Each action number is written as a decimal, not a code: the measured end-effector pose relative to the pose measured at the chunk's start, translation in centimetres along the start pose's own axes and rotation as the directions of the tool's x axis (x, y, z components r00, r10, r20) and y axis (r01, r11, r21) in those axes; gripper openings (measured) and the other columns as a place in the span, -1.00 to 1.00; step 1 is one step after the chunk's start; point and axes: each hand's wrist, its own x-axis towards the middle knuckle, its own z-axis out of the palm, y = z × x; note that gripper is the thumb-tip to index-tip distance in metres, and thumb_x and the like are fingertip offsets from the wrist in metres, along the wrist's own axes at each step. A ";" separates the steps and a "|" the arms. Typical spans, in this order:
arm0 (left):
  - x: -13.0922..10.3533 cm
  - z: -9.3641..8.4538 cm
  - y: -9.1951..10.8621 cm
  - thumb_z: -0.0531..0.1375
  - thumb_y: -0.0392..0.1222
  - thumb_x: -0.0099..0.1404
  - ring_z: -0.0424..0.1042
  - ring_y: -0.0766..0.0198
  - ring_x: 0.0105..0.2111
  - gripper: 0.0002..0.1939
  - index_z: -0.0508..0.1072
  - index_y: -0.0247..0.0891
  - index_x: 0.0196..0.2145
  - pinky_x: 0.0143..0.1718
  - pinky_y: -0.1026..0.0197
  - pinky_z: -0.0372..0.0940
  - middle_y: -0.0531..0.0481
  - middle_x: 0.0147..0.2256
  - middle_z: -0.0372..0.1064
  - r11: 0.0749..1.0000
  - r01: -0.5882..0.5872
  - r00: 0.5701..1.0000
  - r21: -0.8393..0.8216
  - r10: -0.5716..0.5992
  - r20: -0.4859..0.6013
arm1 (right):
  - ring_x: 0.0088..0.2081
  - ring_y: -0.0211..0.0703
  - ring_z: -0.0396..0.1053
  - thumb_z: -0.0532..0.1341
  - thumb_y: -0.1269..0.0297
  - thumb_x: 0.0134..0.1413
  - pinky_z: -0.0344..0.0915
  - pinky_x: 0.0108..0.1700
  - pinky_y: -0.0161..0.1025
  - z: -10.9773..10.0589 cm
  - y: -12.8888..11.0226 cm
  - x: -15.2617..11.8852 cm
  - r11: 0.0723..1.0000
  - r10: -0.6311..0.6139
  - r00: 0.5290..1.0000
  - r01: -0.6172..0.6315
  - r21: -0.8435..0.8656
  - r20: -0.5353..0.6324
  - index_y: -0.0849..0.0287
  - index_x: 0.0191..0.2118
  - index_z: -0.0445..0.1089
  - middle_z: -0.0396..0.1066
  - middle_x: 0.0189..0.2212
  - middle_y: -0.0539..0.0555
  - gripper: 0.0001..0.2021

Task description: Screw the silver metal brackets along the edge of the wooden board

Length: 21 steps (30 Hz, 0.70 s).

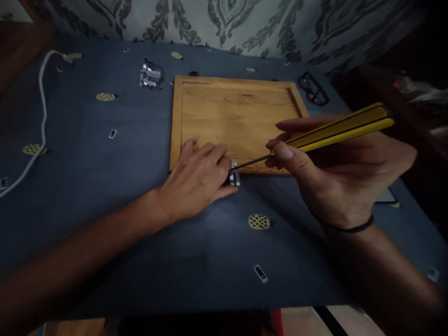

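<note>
My right hand point(336, 172) grips a screwdriver point(336, 128) with a yellow and black handle, slanting down to the left. Its tip meets a small metal hinge point(235, 179) at the near edge of a wooden panel point(241, 116) with a raised frame. My left hand point(199, 179) is closed over that hinge, thumb below and fingers on the panel's edge, so most of the hinge is hidden. Whether the tip sits in a screw head cannot be made out. Several small holes dot the panel's near edge.
More metal hinges point(150, 75) lie beyond the panel's left corner. Glasses point(314, 88) rest at the back right. A white cable point(43, 102) runs along the left side of the blue patterned tablecloth point(210, 261). A flat object point(387, 196) shows partly behind my right wrist.
</note>
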 end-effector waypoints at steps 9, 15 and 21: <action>-0.1 0.2 0.0 0.25 -0.01 0.36 0.45 -0.04 -0.07 -0.66 0.52 -0.38 -0.11 0.15 -0.22 0.16 -0.20 -0.15 0.48 1.000 -0.002 1.000 0.000 0.002 -0.029 | -0.38 -0.18 0.56 0.46 0.37 -0.02 0.58 -0.36 -0.22 0.2 -0.1 -0.1 0.995 0.051 0.998 -0.054 0.086 0.034 -0.03 -0.25 0.60 0.61 -0.30 -0.06 -0.81; -0.1 0.2 -0.1 0.25 -0.03 0.36 0.46 -0.03 -0.09 -0.69 0.53 -0.36 -0.14 0.13 -0.21 0.18 -0.21 -0.15 0.49 1.000 -0.009 0.999 -0.007 0.009 -0.051 | -0.33 -0.10 0.59 0.49 0.28 -0.08 0.55 -0.36 -0.16 -0.1 0.0 0.0 0.988 0.107 0.993 -0.111 0.111 0.046 -0.13 -0.07 0.56 0.62 -0.26 -0.07 -0.61; -0.1 0.1 0.0 0.25 -0.02 0.36 0.45 -0.03 -0.08 -0.67 0.52 -0.37 -0.12 0.13 -0.20 0.17 -0.20 -0.15 0.48 1.000 -0.009 0.999 -0.002 0.009 -0.034 | -0.35 -0.18 0.58 0.49 0.29 -0.08 0.58 -0.26 -0.21 -0.4 0.1 0.1 0.989 0.096 0.991 -0.106 0.103 0.098 -0.12 -0.05 0.56 0.61 -0.32 -0.10 -0.60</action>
